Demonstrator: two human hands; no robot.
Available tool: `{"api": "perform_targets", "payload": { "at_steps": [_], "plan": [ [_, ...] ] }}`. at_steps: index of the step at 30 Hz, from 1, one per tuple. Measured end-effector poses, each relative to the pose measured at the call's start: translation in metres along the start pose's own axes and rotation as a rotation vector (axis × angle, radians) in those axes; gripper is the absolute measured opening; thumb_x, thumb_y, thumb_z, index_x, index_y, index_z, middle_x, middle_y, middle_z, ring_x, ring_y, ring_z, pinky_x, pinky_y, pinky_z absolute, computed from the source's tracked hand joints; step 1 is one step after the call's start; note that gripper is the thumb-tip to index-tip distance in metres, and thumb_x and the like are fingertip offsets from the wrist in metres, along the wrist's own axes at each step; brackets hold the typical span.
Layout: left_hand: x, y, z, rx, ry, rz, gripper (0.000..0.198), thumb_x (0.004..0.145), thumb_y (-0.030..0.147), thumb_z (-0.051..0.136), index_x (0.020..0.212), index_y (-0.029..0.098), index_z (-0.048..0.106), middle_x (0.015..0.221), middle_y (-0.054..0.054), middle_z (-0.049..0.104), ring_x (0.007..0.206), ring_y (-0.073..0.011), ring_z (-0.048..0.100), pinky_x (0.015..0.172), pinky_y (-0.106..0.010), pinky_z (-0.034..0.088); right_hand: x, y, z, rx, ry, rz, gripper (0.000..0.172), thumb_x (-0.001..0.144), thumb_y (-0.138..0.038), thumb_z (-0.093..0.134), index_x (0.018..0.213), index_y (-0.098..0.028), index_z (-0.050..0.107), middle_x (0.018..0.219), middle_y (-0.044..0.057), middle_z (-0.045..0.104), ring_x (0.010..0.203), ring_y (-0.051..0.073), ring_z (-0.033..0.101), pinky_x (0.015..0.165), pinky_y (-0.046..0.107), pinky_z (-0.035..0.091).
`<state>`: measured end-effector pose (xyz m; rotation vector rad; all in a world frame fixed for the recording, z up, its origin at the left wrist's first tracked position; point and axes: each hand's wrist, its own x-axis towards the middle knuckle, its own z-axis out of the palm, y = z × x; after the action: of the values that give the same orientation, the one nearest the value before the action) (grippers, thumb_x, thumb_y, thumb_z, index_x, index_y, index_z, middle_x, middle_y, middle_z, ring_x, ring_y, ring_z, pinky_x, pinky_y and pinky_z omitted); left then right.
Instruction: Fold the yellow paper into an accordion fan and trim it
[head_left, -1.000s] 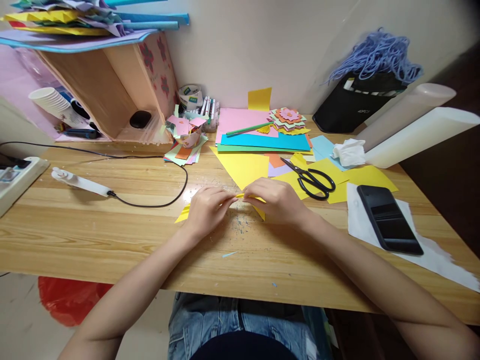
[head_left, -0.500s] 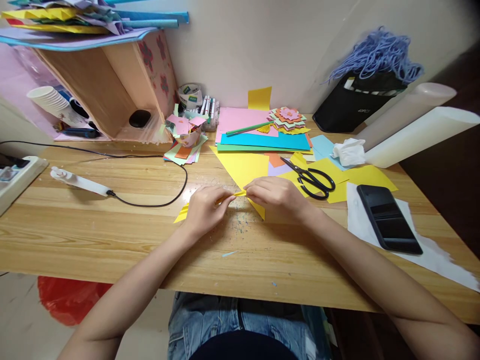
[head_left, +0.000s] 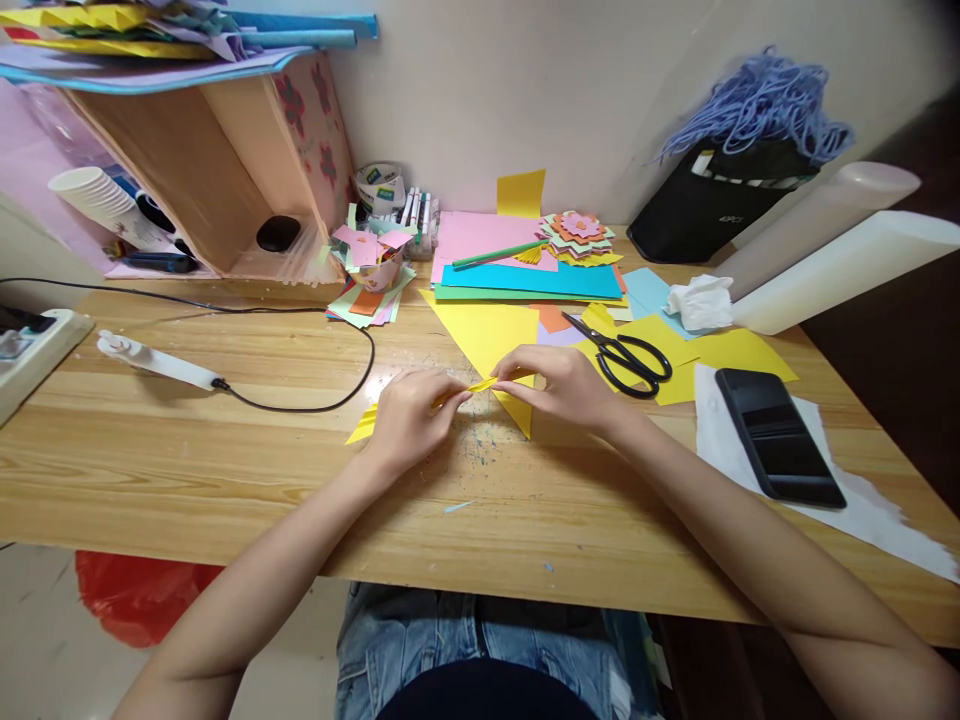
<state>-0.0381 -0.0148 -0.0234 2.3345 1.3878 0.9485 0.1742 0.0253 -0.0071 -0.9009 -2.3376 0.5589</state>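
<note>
A narrow, folded strip of yellow paper (head_left: pixel 481 385) stretches between my two hands, just above the desk. My left hand (head_left: pixel 415 415) is closed around it, and the strip's pleated end sticks out past the wrist side. From the other side, my right hand (head_left: pixel 559 385) pinches the strip between thumb and fingertips; its other fingers are bent. Behind and partly under the right hand lies a larger yellow sheet (head_left: pixel 487 330) with a pointed corner toward me. Black-handled scissors (head_left: pixel 626 355) rest to the right of that hand on yellow scraps.
A black phone (head_left: pixel 780 437) lies on white tissue at right. At left are a white glue gun (head_left: pixel 157 360) with its cord and a power strip (head_left: pixel 45 360). Along the back stand a paper-filled cup (head_left: pixel 375 272), coloured sheets (head_left: pixel 532 282), a layered paper flower (head_left: pixel 577 237) and a black pouch (head_left: pixel 720 205).
My right hand's thumb and fingers have spread a little apart, changing their pinch on the strip. The left hand keeps its hold in nearly the same place.
</note>
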Motion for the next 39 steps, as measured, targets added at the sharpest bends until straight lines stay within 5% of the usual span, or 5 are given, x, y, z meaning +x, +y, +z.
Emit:
{"api": "perform_targets", "payload": {
  "at_steps": [10,39],
  "plan": [
    [-0.001,0.003,0.004,0.04,0.005,0.068,0.019,0.085,0.033,0.054,0.094,0.021,0.066,0.082,-0.003,0.071,0.074,-0.0156,0.063,0.069,-0.028,0.043,-0.001,-0.009,0.009,-0.037,0.022,-0.035,0.01,0.084,-0.023,0.054,0.079,-0.017,0.06,0.078,0.004,0.066,0.071,0.015,0.061,0.062,0.026,0.045],
    [-0.002,0.002,0.001,-0.029,0.078,0.003,0.012,0.083,0.028,0.057,0.083,0.022,0.067,0.077,-0.002,0.071,0.071,-0.0152,0.062,0.066,-0.028,0.044,0.0,0.002,-0.002,-0.226,0.057,-0.124,0.014,0.086,-0.018,0.052,0.076,-0.018,0.062,0.076,0.003,0.067,0.069,0.015,0.061,0.057,0.025,0.041]
  ]
}}
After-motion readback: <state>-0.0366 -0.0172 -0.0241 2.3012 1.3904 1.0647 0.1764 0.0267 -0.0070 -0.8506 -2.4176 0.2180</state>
